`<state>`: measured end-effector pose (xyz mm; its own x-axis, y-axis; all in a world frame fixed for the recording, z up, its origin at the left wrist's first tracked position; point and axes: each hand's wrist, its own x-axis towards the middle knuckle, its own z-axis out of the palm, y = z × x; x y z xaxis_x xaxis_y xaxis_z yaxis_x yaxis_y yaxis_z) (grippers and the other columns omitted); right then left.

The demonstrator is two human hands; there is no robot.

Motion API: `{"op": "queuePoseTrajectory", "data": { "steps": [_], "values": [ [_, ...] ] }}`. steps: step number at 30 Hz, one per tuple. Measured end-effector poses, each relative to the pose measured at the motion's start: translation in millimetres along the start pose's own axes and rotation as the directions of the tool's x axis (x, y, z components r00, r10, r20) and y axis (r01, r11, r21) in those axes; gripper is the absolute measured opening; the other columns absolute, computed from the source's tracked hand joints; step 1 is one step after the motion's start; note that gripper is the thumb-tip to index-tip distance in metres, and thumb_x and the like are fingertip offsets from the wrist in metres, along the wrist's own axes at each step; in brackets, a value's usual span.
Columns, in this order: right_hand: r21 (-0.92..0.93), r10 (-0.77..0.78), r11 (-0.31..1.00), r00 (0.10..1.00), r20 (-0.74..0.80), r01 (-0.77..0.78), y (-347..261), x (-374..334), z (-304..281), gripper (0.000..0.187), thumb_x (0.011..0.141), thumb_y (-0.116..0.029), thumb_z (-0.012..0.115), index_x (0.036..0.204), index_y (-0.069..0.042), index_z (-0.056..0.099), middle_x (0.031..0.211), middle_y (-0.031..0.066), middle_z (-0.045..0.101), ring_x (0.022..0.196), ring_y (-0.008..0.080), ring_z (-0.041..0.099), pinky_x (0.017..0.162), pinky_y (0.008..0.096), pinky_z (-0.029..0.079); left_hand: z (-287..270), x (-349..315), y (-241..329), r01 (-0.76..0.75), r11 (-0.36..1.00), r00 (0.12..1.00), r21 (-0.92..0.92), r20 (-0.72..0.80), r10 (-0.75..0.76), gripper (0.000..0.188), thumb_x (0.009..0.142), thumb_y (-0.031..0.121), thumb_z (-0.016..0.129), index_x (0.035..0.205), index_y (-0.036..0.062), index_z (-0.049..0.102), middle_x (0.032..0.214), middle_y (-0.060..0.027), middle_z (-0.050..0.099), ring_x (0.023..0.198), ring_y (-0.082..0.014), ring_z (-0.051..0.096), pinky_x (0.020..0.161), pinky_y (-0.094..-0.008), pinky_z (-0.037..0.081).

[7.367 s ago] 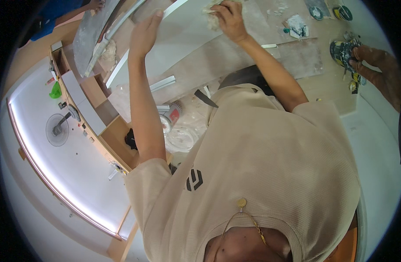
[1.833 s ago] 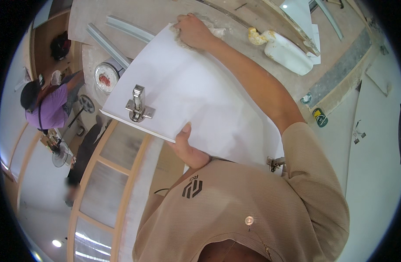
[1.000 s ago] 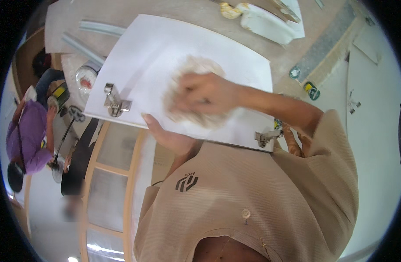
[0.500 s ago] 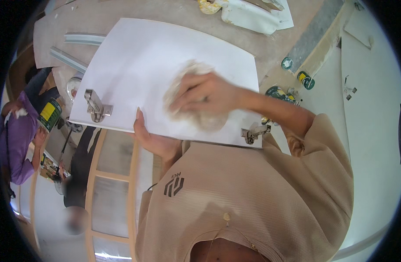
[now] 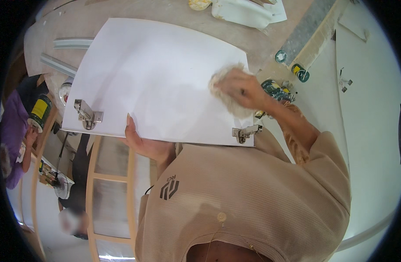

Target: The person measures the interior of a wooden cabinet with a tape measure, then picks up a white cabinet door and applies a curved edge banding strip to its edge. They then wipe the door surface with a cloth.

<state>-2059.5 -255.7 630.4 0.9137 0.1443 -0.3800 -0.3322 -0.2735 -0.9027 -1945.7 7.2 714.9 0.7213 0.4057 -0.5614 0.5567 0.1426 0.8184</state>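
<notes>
A white cabinet door (image 5: 148, 74) lies across in front of my chest. My left hand (image 5: 143, 146) grips its near edge, thumb on the upper face and the other fingers hidden underneath. In my right hand (image 5: 246, 89) is a bunched cream rag (image 5: 232, 107), pressed to the door near its right edge; both are slightly blurred. Two metal hinges are fixed along the near side: one hinge (image 5: 89, 117) at the left corner, the other hinge (image 5: 244, 133) at the right corner, below the rag.
Metal channels (image 5: 60, 64) lie on the worktable (image 5: 174, 17) at left. A white plastic container (image 5: 242, 14) rests at the far side. Green cans (image 5: 301, 73) stand right of the door. Two people are at left, one in a purple top (image 5: 14, 122) beside a green can (image 5: 41, 109).
My right hand has slid the rag from the middle of the door to its right side. The left hand keeps its grip. At left, the other people have shifted slightly.
</notes>
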Motion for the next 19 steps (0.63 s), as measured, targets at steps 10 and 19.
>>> {"op": "queuePoseTrajectory", "data": {
  "steps": [10,19],
  "values": [
    [-0.231,0.218,0.938,0.957,-0.19,-0.259,54,10,-24,0.02,0.098,-0.011,0.064,0.114,-0.006,0.075,0.1,0.0141,0.066,0.094,0.0348,0.065,0.084,0.0441,0.053,-9,5,-3,0.067,0.995,0.997,0.069,0.045,-0.07,0.07,0.094,0.042,0.057,0.15,0.0027,0.044,0.142,-0.0185,0.054,0.131,-0.0362,0.057,0.103,-0.0505,0.053],
    [-0.221,-0.056,0.975,0.994,-0.099,0.033,32,80,12,0.029,0.097,-0.018,0.07,0.124,-0.011,0.074,0.109,0.013,0.068,0.103,0.0322,0.066,0.093,0.0452,0.052,2,1,6,0.235,0.944,0.957,-0.231,0.228,-0.182,0.073,0.096,0.041,0.054,0.156,0.0028,0.039,0.153,-0.0184,0.05,0.138,-0.0379,0.054,0.108,-0.0527,0.051]
  ]
}}
